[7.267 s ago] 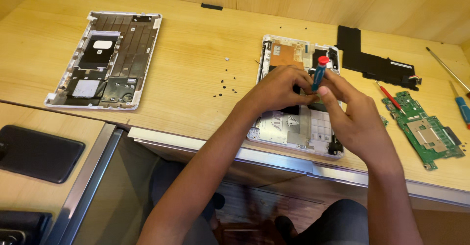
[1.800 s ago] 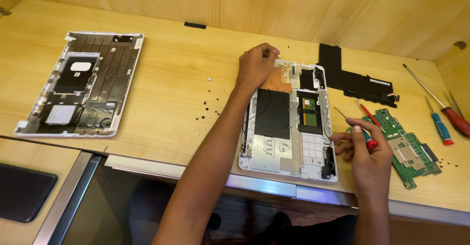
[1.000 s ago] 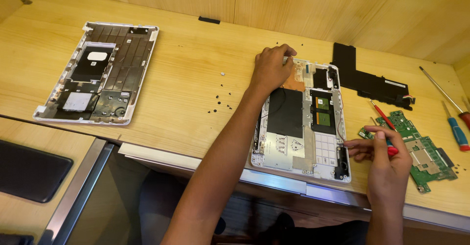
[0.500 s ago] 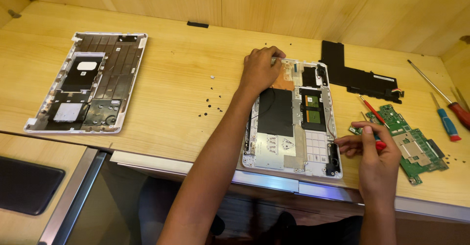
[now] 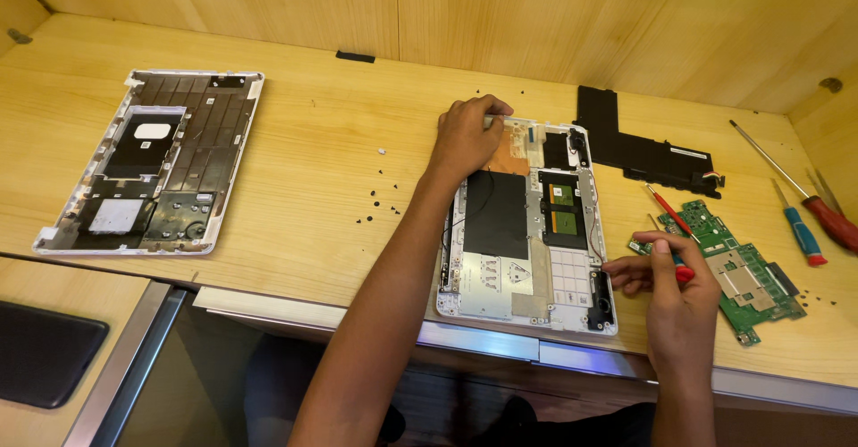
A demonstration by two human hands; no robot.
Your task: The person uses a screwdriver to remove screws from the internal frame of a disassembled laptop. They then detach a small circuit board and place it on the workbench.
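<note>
An opened white laptop base [image 5: 527, 232] lies on the wooden desk with its insides showing. My left hand [image 5: 467, 136] rests on its far left corner, fingers curled over the edge. My right hand [image 5: 675, 282] hovers at the base's right edge, closed around a small red-handled screwdriver [image 5: 685, 274] whose handle pokes out of my fist. A green circuit board [image 5: 735, 271] lies just right of that hand.
A white bottom cover [image 5: 152, 174] lies at the left. A black L-shaped battery [image 5: 639, 147] sits behind the board. Several screwdrivers [image 5: 804, 232] lie at the far right, another red one [image 5: 668, 210] by the board. Loose black screws [image 5: 380, 201] dot the desk. A dark tablet-like slab [image 5: 40, 353] rests lower left.
Both hands left the middle of the laptop base. My left hand moved to its far left corner; my right hand carried the red screwdriver to its right edge.
</note>
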